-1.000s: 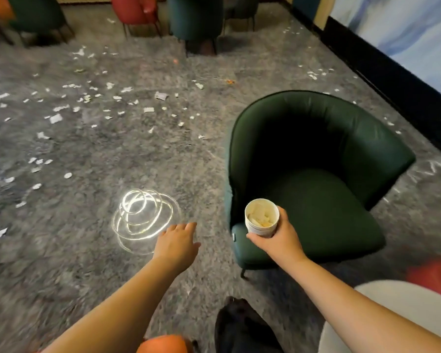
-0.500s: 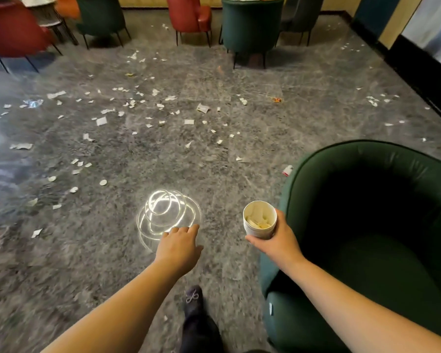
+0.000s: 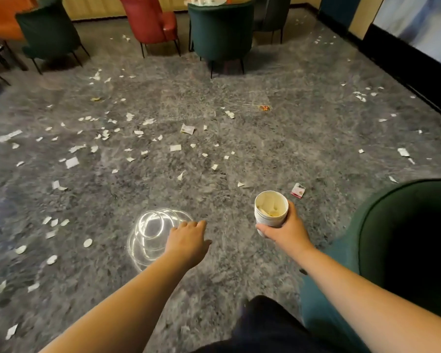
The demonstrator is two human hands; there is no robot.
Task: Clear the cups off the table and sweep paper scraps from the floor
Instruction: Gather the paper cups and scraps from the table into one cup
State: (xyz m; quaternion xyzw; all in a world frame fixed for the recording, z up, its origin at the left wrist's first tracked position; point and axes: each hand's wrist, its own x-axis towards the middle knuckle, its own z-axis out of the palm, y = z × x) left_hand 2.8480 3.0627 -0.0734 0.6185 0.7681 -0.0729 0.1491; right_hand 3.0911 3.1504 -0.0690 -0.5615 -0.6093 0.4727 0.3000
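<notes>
Right now your right hand (image 3: 287, 231) grips one white paper cup (image 3: 271, 209), fingers and thumb curled round its lower wall. The cup stands nearly upright, long axis vertical, mouth tipped a little toward you, and pale paper pieces show inside it. It hangs in the air above the grey floor (image 3: 278, 138), at about 5 o'clock in your view.

Your left hand (image 3: 187, 242) sits at 7 o'clock from the cup, palm down, fingers loose and held together, grasping nothing. Just beside it, at its 9 o'clock, a bright looped glare (image 3: 150, 231) shines on the floor.

Paper scraps (image 3: 175, 148) lie scattered from 9 o'clock round to 2 o'clock, too many to count, thickest on the left. One red and white wrapper (image 3: 298, 191) lies just beside the cup at its 2 o'clock; one small orange scrap (image 3: 264, 107) lies far off at 12 o'clock.

One green armchair (image 3: 402, 240) fills the 4 o'clock corner. Well beyond, at 12 o'clock, you can count one red chair (image 3: 150, 19), one dark green chair (image 3: 220, 26), and another green chair (image 3: 49, 34) at 10 o'clock.
</notes>
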